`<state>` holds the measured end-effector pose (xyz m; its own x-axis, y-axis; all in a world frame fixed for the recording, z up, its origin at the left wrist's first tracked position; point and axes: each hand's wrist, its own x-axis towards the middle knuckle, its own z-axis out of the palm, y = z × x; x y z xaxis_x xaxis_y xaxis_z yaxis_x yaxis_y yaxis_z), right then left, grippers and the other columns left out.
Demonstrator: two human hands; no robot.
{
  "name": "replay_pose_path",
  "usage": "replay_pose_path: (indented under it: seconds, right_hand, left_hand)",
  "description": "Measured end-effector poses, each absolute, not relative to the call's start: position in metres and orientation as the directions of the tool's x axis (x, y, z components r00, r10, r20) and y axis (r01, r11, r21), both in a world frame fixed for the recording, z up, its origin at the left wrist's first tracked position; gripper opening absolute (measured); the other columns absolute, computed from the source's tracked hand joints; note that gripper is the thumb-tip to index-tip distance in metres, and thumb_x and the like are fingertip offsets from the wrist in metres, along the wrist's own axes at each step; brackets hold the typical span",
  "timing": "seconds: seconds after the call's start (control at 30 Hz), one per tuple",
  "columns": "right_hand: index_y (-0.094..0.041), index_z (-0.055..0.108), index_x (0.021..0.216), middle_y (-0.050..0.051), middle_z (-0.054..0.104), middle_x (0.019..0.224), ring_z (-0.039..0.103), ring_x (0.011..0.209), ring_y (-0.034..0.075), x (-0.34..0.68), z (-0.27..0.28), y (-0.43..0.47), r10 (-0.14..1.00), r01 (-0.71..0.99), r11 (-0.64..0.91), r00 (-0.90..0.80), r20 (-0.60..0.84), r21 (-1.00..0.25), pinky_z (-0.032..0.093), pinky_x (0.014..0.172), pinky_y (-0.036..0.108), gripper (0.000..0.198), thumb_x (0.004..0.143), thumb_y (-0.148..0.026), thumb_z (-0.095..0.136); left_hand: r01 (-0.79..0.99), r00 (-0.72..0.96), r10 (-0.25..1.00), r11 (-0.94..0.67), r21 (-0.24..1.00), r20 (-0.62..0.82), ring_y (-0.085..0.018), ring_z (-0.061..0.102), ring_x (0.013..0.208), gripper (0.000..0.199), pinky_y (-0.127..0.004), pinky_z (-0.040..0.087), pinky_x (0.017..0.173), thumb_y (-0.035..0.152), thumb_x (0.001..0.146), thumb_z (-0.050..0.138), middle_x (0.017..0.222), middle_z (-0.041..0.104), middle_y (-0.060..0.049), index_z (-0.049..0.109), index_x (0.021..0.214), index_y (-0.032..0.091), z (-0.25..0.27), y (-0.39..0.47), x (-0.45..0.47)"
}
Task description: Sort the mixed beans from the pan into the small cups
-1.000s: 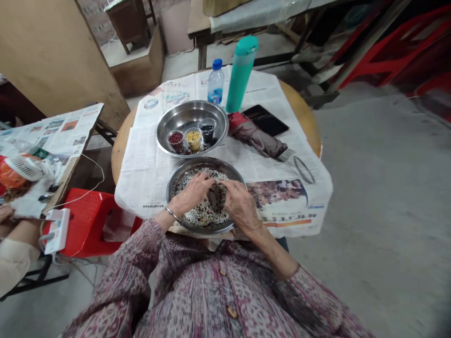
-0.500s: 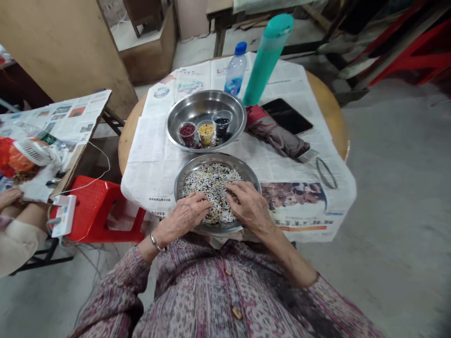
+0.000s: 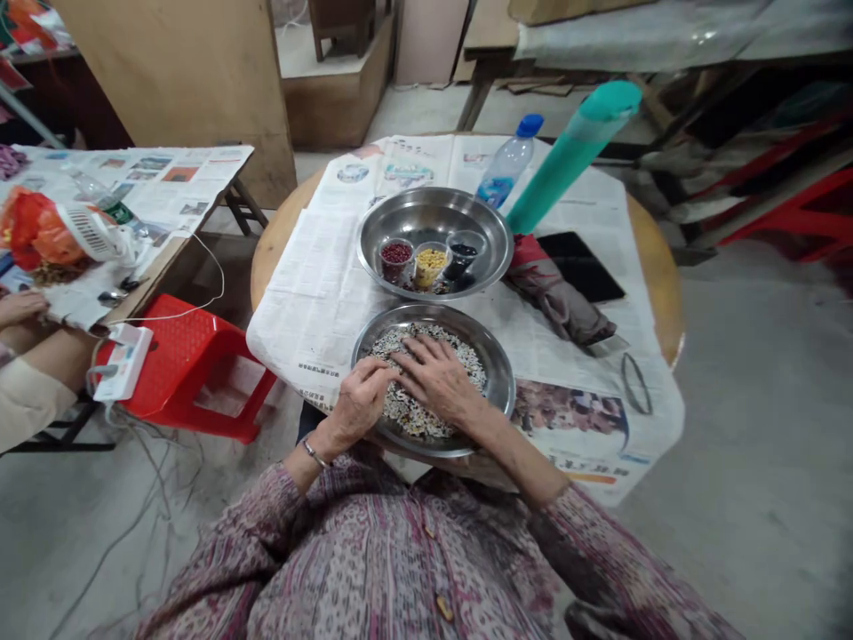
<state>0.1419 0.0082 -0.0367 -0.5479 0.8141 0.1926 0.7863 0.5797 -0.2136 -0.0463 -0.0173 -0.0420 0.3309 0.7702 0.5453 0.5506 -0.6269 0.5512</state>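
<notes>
A metal dish (image 3: 498,373) near my body holds a layer of mixed grains (image 3: 421,418), mostly white with dark and yellow bits. My right hand (image 3: 436,375) lies over the grains, palm down, fingers spread. At the dish's left side is my left hand (image 3: 363,393), its fingers curled and pressed together; what they hold, if anything, is hidden. Just beyond stands a larger metal basin (image 3: 400,209). Inside it are three clear cups: one of red beans (image 3: 396,256), one of yellow grains (image 3: 430,264) and one of black beans (image 3: 462,253). Loose grains lie on the basin's bottom.
Newspaper (image 3: 299,302) covers the round table. Behind the basin stand a water bottle (image 3: 506,164) and a tall green bottle (image 3: 573,156). To the right lie a folded umbrella (image 3: 560,298), a black tablet (image 3: 583,267) and a dark loop (image 3: 636,384). A red stool (image 3: 179,356) and another person's hand (image 3: 23,307) are at left.
My right hand has moved left and farther into the dish, spreading its fingers over the grains. My left hand's fingers have drawn together. The whole view has shifted, so the table sits farther right.
</notes>
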Motion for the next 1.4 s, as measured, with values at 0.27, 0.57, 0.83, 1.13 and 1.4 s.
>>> replay_pose_path:
  seconds: [0.27,0.57,0.83,1.13,1.4]
  right_hand:
    - [-0.019,0.068,0.112,0.016,0.065,0.12,0.059,0.112,0.031,0.196,-0.033,-0.016,0.893,0.871,0.447,-0.423,0.15,-0.205,0.053,0.094,0.047,0.025,0.094,-0.027,0.053]
    - [-0.022,0.062,0.118,0.011,0.062,0.117,0.059,0.11,0.024,0.146,-0.036,-0.041,0.78,0.689,0.605,-0.613,0.124,-0.399,0.055,0.093,0.04,0.025,0.096,-0.019,0.049]
    - [-0.019,0.068,0.111,0.013,0.066,0.113,0.054,0.106,0.028,0.147,-0.031,0.013,0.828,0.801,0.56,-0.532,0.179,-0.211,0.051,0.092,0.042,0.027,0.095,-0.017,0.046]
    - [-0.014,0.068,0.116,0.015,0.066,0.109,0.061,0.1,0.029,0.183,-0.046,0.002,0.96,0.873,0.28,-0.248,0.13,-0.4,0.052,0.091,0.044,0.034,0.09,-0.03,0.054]
    - [-0.02,0.071,0.093,0.005,0.074,0.093,0.067,0.084,0.019,0.132,-0.034,-0.019,0.925,0.595,0.297,-0.372,0.071,-0.747,0.052,0.081,0.033,0.021,0.084,-0.016,0.053]
  left_hand:
    - [0.519,0.386,0.735,-0.672,0.528,0.558,-0.018,0.064,0.095,0.018,-0.038,0.055,0.088,0.016,0.096,0.05,0.097,0.07,-0.007,0.067,0.098,0.02,-0.043,-0.018,-0.056]
    - [0.539,0.478,0.75,-0.661,0.521,0.457,-0.021,0.061,0.095,0.017,-0.044,0.046,0.102,0.019,0.09,0.051,0.093,0.071,-0.005,0.067,0.095,0.021,-0.042,-0.017,-0.064]
    - [0.568,0.454,0.752,-0.657,0.495,0.477,-0.022,0.06,0.091,0.026,-0.043,0.045,0.1,0.017,0.09,0.045,0.087,0.067,-0.007,0.065,0.106,0.016,-0.054,-0.016,-0.062]
    - [0.551,0.465,0.711,-0.699,0.456,0.528,-0.02,0.058,0.082,0.022,-0.042,0.046,0.096,0.017,0.089,0.044,0.079,0.064,-0.005,0.065,0.097,0.016,-0.056,-0.015,-0.062]
    - [0.541,0.406,0.699,-0.703,0.461,0.589,-0.022,0.06,0.092,0.023,-0.044,0.05,0.094,0.013,0.092,0.043,0.093,0.065,-0.008,0.06,0.108,0.015,-0.058,-0.016,-0.062]
